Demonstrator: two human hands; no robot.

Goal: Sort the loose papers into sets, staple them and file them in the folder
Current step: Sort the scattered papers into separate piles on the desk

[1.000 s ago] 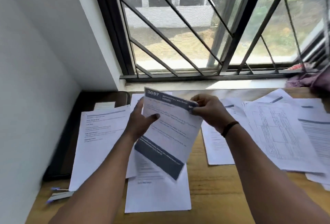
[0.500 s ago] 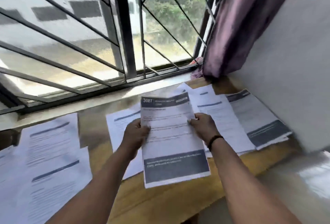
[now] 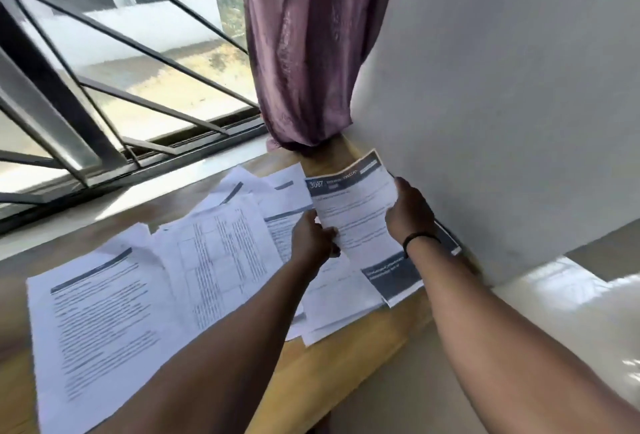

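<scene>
The person is now carrying the "3087" sheet over to the far right end of the table, right up beside the wall; a second ago it was being held up by the window over the left-hand papers. The left hand is pinching its left edge, and the right hand is gripping its right edge with fingers curled round. Beneath those fingers another sheet with a matching dark band is lying against the wall, and overlapping loose papers are spreading away to the left of the left hand. It looks like sorting is still going on: this sheet is being matched to its set, with stapling and filing yet to come.
</scene>
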